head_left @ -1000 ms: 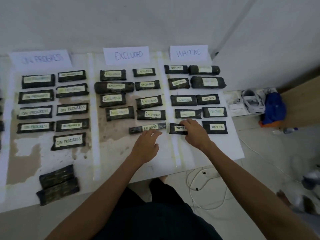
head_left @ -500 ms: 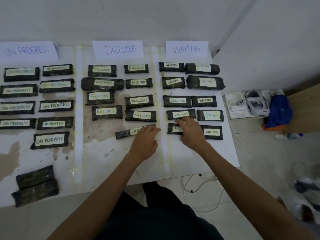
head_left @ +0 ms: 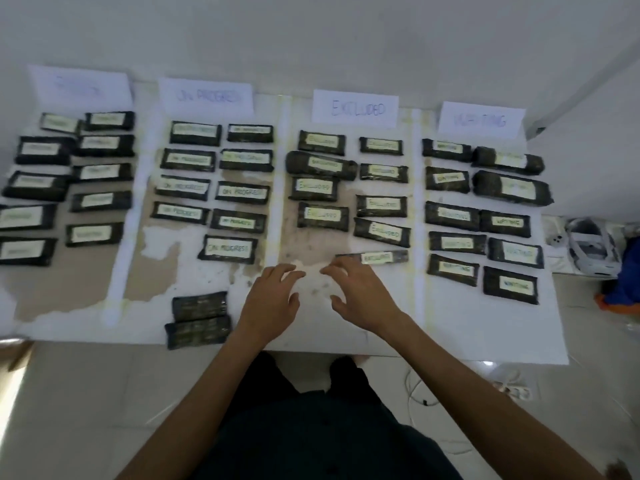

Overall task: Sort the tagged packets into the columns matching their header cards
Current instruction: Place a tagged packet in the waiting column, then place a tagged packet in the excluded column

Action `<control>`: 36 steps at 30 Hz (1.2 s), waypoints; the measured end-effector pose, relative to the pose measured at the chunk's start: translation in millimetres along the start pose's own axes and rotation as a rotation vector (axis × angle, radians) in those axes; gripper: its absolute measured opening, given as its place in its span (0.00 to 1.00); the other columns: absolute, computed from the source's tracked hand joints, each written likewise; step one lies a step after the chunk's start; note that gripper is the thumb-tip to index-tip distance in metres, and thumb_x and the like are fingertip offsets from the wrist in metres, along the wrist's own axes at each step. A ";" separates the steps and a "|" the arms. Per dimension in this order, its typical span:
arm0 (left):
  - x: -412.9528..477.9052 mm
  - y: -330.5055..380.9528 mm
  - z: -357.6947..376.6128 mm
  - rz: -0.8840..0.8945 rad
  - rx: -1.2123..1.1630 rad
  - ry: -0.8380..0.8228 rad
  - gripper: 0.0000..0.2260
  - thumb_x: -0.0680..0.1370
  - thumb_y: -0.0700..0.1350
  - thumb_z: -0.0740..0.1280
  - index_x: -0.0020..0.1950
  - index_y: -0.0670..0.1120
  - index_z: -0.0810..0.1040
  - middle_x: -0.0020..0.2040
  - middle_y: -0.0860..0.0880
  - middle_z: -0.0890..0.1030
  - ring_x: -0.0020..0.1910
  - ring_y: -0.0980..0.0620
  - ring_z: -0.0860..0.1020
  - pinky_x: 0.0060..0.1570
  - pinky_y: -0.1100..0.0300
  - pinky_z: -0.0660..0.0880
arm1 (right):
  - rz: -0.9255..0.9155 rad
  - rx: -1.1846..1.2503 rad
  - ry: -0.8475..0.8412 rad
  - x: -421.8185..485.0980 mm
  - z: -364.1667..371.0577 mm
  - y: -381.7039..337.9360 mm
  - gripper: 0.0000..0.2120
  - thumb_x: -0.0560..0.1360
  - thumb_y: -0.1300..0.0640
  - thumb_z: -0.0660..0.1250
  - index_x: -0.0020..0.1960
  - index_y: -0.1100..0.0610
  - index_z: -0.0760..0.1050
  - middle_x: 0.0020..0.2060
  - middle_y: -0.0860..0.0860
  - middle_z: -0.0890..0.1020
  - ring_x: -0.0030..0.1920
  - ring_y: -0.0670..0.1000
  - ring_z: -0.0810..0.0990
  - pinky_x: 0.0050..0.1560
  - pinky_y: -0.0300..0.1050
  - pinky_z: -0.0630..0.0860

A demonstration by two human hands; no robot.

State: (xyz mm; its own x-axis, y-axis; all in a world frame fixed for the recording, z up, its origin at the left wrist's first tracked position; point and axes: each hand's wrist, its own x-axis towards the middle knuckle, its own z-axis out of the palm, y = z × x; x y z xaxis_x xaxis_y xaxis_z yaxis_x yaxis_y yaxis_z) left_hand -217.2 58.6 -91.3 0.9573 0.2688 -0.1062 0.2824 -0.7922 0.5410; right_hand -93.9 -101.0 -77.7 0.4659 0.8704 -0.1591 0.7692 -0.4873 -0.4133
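4 white paper header cards stand along the far edge of the worn white table (head_left: 311, 327): a blurred leftmost card (head_left: 79, 86), the ON PROGRESS card (head_left: 206, 95), the EXCLUDED card (head_left: 355, 109) and the WAITING card (head_left: 481, 120). Under them lie the dark wrapped packets with pale tags, in 2 files per column. I count 10 under the blurred card, 9 under ON PROGRESS, 9 under EXCLUDED and 10 under WAITING.

2 more dark packets with no tag showing (head_left: 199, 318) sit touching, one behind the other, at the near edge below the ON PROGRESS column.

Both hands are over the bare patch at the foot of the EXCLUDED column, holding nothing. The left hand (head_left: 273, 296) has its fingers (head_left: 287, 270) spread and lightly bent. The right hand (head_left: 360, 296) is spread too, its fingertips (head_left: 337, 268) at the left end of the slim EXCLUDED packet (head_left: 377, 257), the last one in that column; whether they touch it I cannot tell.

Off the table's right side lie a white headset (head_left: 588, 249) and a blue bundle (head_left: 627, 271). A white cable (head_left: 415, 393) trails on the floor beside the person's dark clothing.
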 end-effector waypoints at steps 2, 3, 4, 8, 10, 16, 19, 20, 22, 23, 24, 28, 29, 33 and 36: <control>-15.9 -28.6 -14.7 -0.039 0.011 0.011 0.18 0.71 0.38 0.67 0.61 0.43 0.76 0.59 0.42 0.77 0.56 0.40 0.75 0.52 0.46 0.76 | -0.045 0.001 -0.032 18.1 11.4 -30.8 0.23 0.69 0.58 0.70 0.64 0.56 0.72 0.59 0.58 0.75 0.55 0.60 0.75 0.53 0.54 0.73; -23.4 -42.3 -21.1 -0.058 0.011 0.017 0.17 0.71 0.38 0.66 0.60 0.43 0.76 0.58 0.42 0.77 0.56 0.40 0.74 0.52 0.46 0.76 | -0.068 0.002 -0.048 27.0 17.5 -45.3 0.23 0.70 0.58 0.69 0.64 0.56 0.71 0.59 0.57 0.75 0.56 0.60 0.74 0.53 0.54 0.73; -31.3 -56.0 -27.3 -0.077 0.011 0.024 0.17 0.71 0.39 0.64 0.60 0.43 0.76 0.58 0.42 0.77 0.56 0.40 0.74 0.53 0.46 0.75 | -0.088 0.002 -0.064 36.2 24.3 -59.4 0.23 0.70 0.59 0.69 0.64 0.56 0.71 0.60 0.57 0.74 0.56 0.60 0.74 0.53 0.55 0.73; -66.7 -107.6 -43.3 -0.176 0.011 0.017 0.18 0.71 0.40 0.62 0.60 0.43 0.76 0.60 0.42 0.76 0.58 0.41 0.73 0.57 0.49 0.72 | -0.165 -0.003 -0.147 69.5 52.0 -109.6 0.25 0.70 0.56 0.70 0.65 0.56 0.70 0.61 0.58 0.73 0.57 0.60 0.73 0.54 0.55 0.72; -84.1 -130.9 -48.1 -0.216 0.011 0.002 0.18 0.70 0.39 0.64 0.59 0.43 0.76 0.58 0.42 0.77 0.55 0.41 0.74 0.54 0.49 0.74 | -0.214 -0.022 -0.212 82.2 69.1 -133.8 0.25 0.69 0.52 0.71 0.64 0.56 0.71 0.59 0.58 0.73 0.55 0.60 0.73 0.52 0.55 0.72; -124.6 -178.7 -54.5 -0.215 0.049 -0.207 0.25 0.65 0.50 0.71 0.60 0.47 0.75 0.56 0.44 0.74 0.50 0.43 0.73 0.46 0.52 0.76 | -0.329 -0.227 -0.354 91.1 129.4 -173.6 0.32 0.56 0.40 0.77 0.54 0.53 0.73 0.51 0.56 0.78 0.46 0.57 0.77 0.43 0.47 0.75; -127.8 -188.1 -53.7 -0.226 0.062 -0.246 0.24 0.65 0.46 0.73 0.61 0.47 0.75 0.56 0.45 0.73 0.51 0.44 0.73 0.47 0.52 0.75 | -0.298 -0.189 -0.383 94.3 131.8 -177.1 0.23 0.61 0.51 0.76 0.53 0.57 0.76 0.49 0.59 0.79 0.45 0.60 0.78 0.43 0.51 0.76; -127.0 -189.5 -53.4 -0.233 0.034 -0.214 0.21 0.68 0.43 0.72 0.60 0.47 0.75 0.55 0.45 0.74 0.50 0.44 0.73 0.47 0.51 0.75 | -0.278 -0.124 -0.401 95.4 128.2 -177.8 0.19 0.64 0.57 0.74 0.53 0.60 0.77 0.49 0.61 0.79 0.45 0.62 0.79 0.44 0.52 0.76; -123.1 -188.7 -55.3 -0.267 -0.127 -0.116 0.15 0.72 0.38 0.68 0.58 0.45 0.77 0.52 0.45 0.77 0.48 0.46 0.75 0.47 0.52 0.76 | -0.159 0.079 -0.402 97.1 120.1 -174.3 0.16 0.68 0.62 0.69 0.56 0.60 0.76 0.51 0.60 0.80 0.49 0.61 0.79 0.48 0.52 0.77; -119.4 -186.2 -59.2 -0.310 -0.247 -0.065 0.13 0.74 0.36 0.66 0.58 0.44 0.77 0.51 0.45 0.78 0.48 0.48 0.76 0.48 0.56 0.76 | -0.060 0.213 -0.400 97.9 112.9 -171.8 0.17 0.70 0.62 0.69 0.59 0.58 0.75 0.54 0.57 0.80 0.52 0.57 0.79 0.51 0.49 0.77; -114.8 -183.9 -64.1 -0.370 -0.365 -0.011 0.13 0.75 0.36 0.65 0.58 0.44 0.76 0.51 0.46 0.79 0.49 0.50 0.77 0.47 0.61 0.75 | 0.048 0.349 -0.388 99.3 105.2 -169.0 0.18 0.71 0.61 0.69 0.60 0.56 0.74 0.55 0.54 0.80 0.52 0.53 0.78 0.51 0.42 0.76; -94.2 -176.9 -81.0 -0.525 -0.576 0.033 0.11 0.77 0.37 0.62 0.59 0.46 0.76 0.47 0.49 0.78 0.46 0.54 0.76 0.37 0.75 0.71 | 0.263 0.641 -0.380 103.8 82.2 -162.2 0.17 0.70 0.62 0.72 0.58 0.55 0.75 0.50 0.47 0.77 0.51 0.44 0.76 0.42 0.27 0.74; -89.7 -176.6 -83.1 -0.524 -0.595 0.032 0.11 0.78 0.37 0.62 0.59 0.47 0.76 0.47 0.49 0.78 0.46 0.54 0.76 0.37 0.75 0.71 | 0.277 0.664 -0.375 104.8 79.7 -161.9 0.16 0.70 0.62 0.72 0.57 0.55 0.75 0.50 0.47 0.78 0.51 0.45 0.77 0.43 0.29 0.75; -75.1 -179.4 -86.1 -0.550 -0.666 0.047 0.12 0.78 0.38 0.61 0.59 0.49 0.75 0.49 0.47 0.78 0.48 0.52 0.77 0.39 0.70 0.72 | 0.341 0.759 -0.334 110.7 78.5 -162.0 0.15 0.72 0.62 0.71 0.57 0.56 0.75 0.50 0.50 0.78 0.44 0.47 0.79 0.39 0.37 0.78; -69.9 -182.5 -86.3 -0.593 -0.724 0.059 0.12 0.78 0.39 0.62 0.60 0.49 0.74 0.51 0.47 0.78 0.50 0.49 0.77 0.40 0.64 0.75 | 0.384 0.812 -0.296 114.6 78.5 -164.9 0.16 0.72 0.63 0.71 0.59 0.57 0.75 0.53 0.51 0.78 0.47 0.46 0.78 0.35 0.32 0.75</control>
State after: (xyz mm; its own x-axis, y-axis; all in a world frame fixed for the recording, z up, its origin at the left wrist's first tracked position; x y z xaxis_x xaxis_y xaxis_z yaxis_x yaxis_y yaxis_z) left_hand -341.0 231.7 -110.6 0.6588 0.5626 -0.4995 0.5975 0.0121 0.8018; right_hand -201.6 84.5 -98.2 0.4084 0.6971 -0.5893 -0.0054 -0.6438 -0.7652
